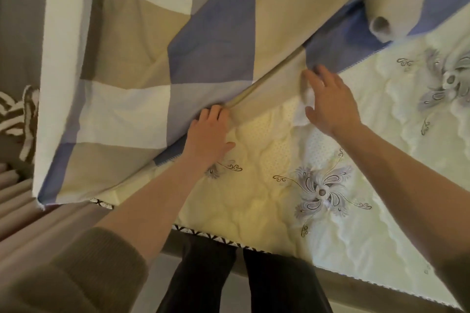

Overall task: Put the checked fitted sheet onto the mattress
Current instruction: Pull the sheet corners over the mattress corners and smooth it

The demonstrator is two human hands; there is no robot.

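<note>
The checked fitted sheet (142,58), in blue, beige and white squares, covers the far left part of the quilted cream mattress (254,211) and hangs over its left end. A folded edge of the sheet runs diagonally across the bed. My left hand (208,132) holds that folded edge, its fingers curled over it. My right hand (330,101) lies open with spread fingers on a loose beige and white part of the sheet just right of the fold. A bunched part of the sheet (391,5) sits at the top right.
The mattress's near edge with dark trim (229,240) runs in front of my legs (241,282). A ribbed brown curtain or cover (30,211) is at the lower left, and a brown-and-white patterned cloth (17,114) lies further left.
</note>
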